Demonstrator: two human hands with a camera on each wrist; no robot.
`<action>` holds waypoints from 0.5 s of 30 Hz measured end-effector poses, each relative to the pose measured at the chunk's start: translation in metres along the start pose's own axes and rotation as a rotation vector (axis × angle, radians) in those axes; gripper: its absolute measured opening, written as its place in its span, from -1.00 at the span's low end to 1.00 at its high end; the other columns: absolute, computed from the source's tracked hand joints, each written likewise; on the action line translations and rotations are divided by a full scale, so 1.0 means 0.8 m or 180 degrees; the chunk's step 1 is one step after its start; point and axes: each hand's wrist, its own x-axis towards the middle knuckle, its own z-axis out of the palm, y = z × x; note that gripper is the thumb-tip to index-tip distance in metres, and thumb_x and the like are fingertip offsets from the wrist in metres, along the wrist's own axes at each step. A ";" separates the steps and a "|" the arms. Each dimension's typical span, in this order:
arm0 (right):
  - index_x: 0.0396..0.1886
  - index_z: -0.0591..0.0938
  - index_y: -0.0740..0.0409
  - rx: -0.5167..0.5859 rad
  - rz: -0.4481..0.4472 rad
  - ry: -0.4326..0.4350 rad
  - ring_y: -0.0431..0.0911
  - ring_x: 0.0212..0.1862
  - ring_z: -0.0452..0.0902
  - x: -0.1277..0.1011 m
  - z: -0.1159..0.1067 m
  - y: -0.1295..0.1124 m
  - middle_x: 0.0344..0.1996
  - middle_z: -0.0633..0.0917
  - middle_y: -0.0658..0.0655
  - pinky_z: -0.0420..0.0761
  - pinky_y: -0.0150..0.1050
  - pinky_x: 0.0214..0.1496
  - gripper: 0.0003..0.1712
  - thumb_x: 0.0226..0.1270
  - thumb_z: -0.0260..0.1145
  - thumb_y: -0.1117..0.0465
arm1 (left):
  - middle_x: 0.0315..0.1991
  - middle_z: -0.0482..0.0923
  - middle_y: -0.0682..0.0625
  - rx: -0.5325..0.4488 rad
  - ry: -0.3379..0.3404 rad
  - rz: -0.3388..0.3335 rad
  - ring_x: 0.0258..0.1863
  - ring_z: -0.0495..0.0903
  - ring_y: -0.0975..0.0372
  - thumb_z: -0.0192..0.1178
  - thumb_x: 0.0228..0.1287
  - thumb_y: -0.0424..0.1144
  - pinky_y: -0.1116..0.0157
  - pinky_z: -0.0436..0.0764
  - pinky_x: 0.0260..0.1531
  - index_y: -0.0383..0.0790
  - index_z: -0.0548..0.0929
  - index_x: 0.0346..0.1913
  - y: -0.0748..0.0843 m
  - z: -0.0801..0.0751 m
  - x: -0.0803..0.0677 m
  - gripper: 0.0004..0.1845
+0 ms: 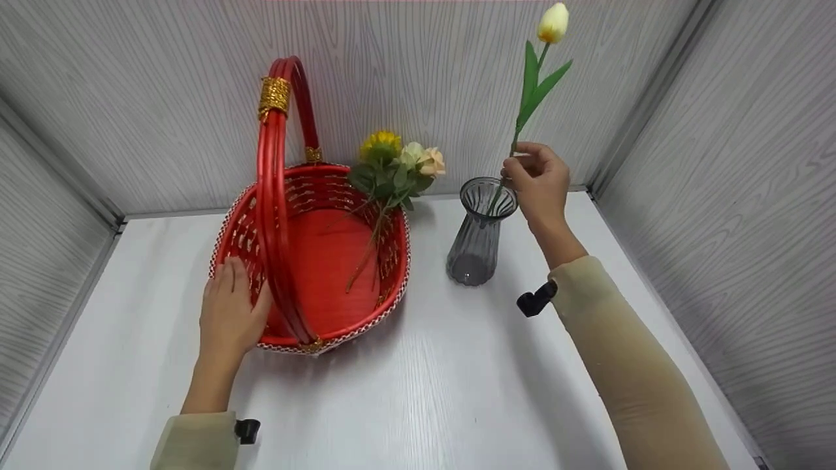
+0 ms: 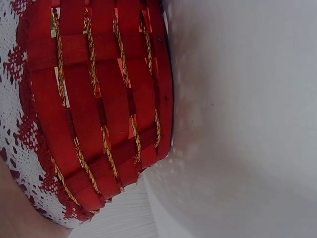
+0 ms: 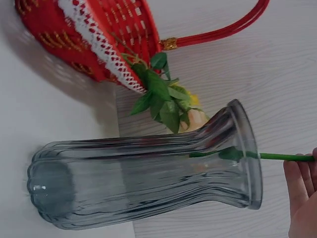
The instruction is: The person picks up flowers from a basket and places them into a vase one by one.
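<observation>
Right hand (image 1: 539,183) pinches the green stem of a pale yellow artificial tulip (image 1: 552,23), stem tip just inside the ribbed smoky-grey glass vase (image 1: 480,235) on the white desk (image 1: 457,391); left hand (image 1: 228,316) lies flat-fingered against the red woven basket (image 1: 313,261); next, likely lower the stem straight and release.

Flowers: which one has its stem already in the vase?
The white tulip, pinched by the right hand; the yellow and cream flowers lie in the red basket.
</observation>
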 end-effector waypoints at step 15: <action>-0.25 0.68 0.20 -0.0378 0.0059 -0.0318 -0.07 -0.35 0.65 0.013 0.006 0.026 -0.42 0.68 0.13 0.69 -0.32 -0.30 -0.87 0.33 0.34 0.21 | 0.54 -0.08 -0.45 0.0019 -0.0045 -0.0029 0.54 -0.11 -0.27 -0.21 0.53 0.11 -0.18 -0.12 0.51 -0.51 -0.04 0.53 0.000 -0.001 0.000 -0.17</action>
